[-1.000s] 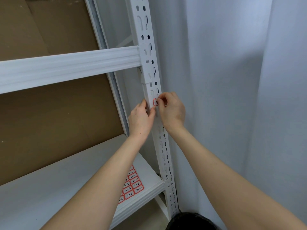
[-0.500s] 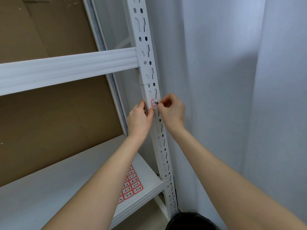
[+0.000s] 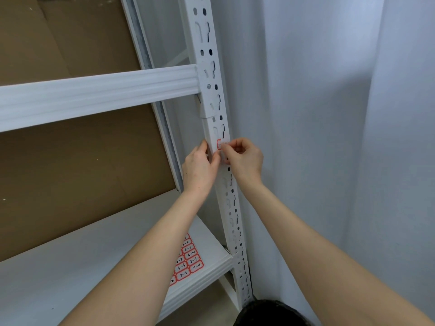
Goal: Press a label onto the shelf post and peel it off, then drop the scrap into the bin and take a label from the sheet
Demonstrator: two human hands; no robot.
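A small red-bordered white sticker label [image 3: 219, 145] is pressed against the front of the white perforated metal shelf upright [image 3: 213, 95], just below the joint where the white ribbed crossbeam [image 3: 94, 95] meets it. The label's right edge is pinched by the curled fingers and thumb of the right hand [image 3: 243, 158]. The upright's left edge is touched by the left hand [image 3: 200, 168], whose fingers lie nearly straight along the post with the thumb against its front, just below the label. Lower down, a sheet of red-bordered numbered labels [image 3: 187, 261] lies on the white shelf board [image 3: 70, 267], partly hidden by the left forearm. Brown cardboard [image 3: 77, 170] is seen behind the shelving, and a pale grey curtain [image 3: 329, 137] hangs to the right.
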